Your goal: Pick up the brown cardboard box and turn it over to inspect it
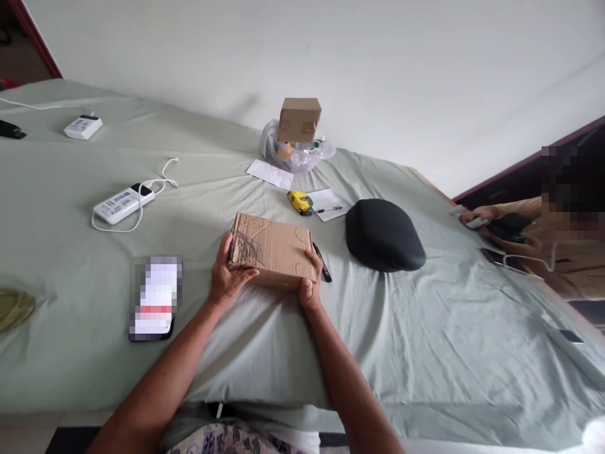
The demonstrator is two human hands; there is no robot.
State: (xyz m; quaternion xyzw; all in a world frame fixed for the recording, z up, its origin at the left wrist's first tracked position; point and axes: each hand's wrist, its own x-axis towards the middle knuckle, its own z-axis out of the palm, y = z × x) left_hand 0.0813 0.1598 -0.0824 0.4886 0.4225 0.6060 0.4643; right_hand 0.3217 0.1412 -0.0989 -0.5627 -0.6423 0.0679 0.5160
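A brown cardboard box point(278, 249) with dark scribbled lines at its left end is in front of me on the cloth-covered table. My left hand point(229, 274) is closed round its left end, thumb along the near side. At the opposite end my right hand point(311, 279) grips the near right corner, its fingers partly hidden behind the box. A black marker point(322, 261) lies just right of that hand. Beyond the box are a yellow tape measure point(299, 201) and a white sheet of paper point(328, 203) with a pen point(329, 209) on it.
A black rounded case point(384, 234) sits to the right, a phone point(155, 299) to the left. White power banks point(123, 203) with cables lie farther left. By the wall, a smaller carton point(299, 120) rests on a filled plastic bag point(302, 157). Another person's hands point(477, 217) are at the right edge.
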